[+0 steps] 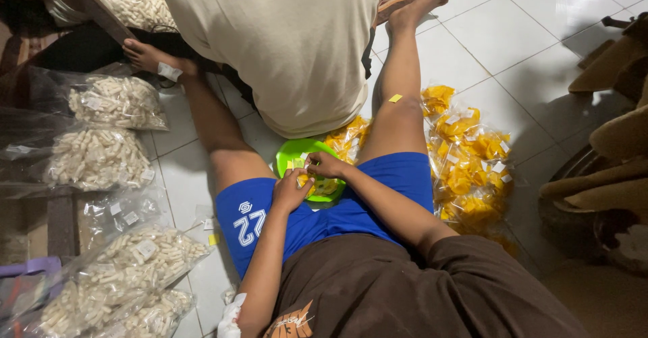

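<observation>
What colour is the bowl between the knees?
Bright green bowl, seen best in the head view, under both hands.

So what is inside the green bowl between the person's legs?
Yellow snack pieces show in the green bowl, near its right side. Both hands and a small clear packet cover the middle, so how full it is cannot be seen.

bowl [291, 154] between thighs | hands above it | chip packets [472, 169] right | snack bags [101, 156] left

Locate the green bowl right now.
In the head view the green bowl sits on the white tiled floor between the person's legs, just beyond the left hand and right hand, with yellow snack packets to its right.
</observation>
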